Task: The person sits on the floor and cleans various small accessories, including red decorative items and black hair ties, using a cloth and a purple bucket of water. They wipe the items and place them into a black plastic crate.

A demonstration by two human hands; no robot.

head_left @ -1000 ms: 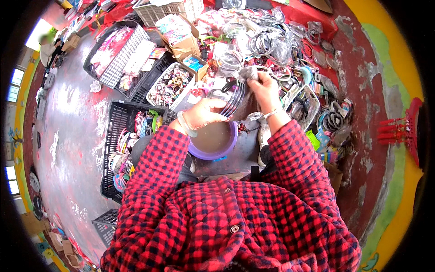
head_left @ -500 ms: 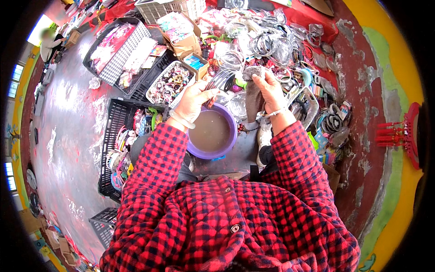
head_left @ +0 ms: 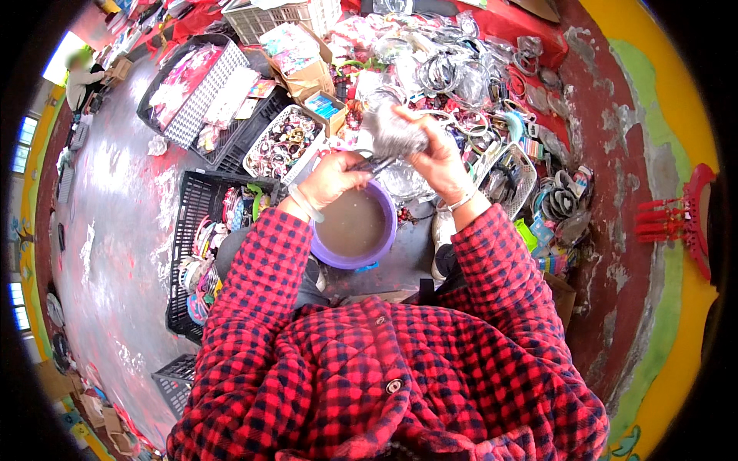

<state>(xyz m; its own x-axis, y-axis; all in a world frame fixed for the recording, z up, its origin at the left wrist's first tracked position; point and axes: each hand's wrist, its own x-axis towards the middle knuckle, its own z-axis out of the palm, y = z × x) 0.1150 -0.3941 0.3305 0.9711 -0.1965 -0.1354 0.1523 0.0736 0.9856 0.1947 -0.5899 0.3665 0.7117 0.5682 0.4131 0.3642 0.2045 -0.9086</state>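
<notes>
My left hand (head_left: 330,183) is closed on a bunch of thin dark headbands (head_left: 377,164), mostly covered at this moment. In my right hand (head_left: 440,160) is a grey-brown cloth (head_left: 396,137), blurred by motion, which lies over the headbands' far part. Both hands are up above the far rim of a purple basin (head_left: 392,230). Murky brownish water (head_left: 350,223) stands in the basin, between my feet.
Beyond my hands spreads a heap of bagged hoops and hair accessories (head_left: 453,77). A white basket of small hair ties (head_left: 284,142) and a black crate of headbands (head_left: 188,253) are at left. A white basket (head_left: 523,165) stands at right. Another person (head_left: 81,81) is far left.
My right hand has moved left with the cloth, bringing it from hanging beside the headbands onto them. My left hand has lowered slightly, still holding the headbands.
</notes>
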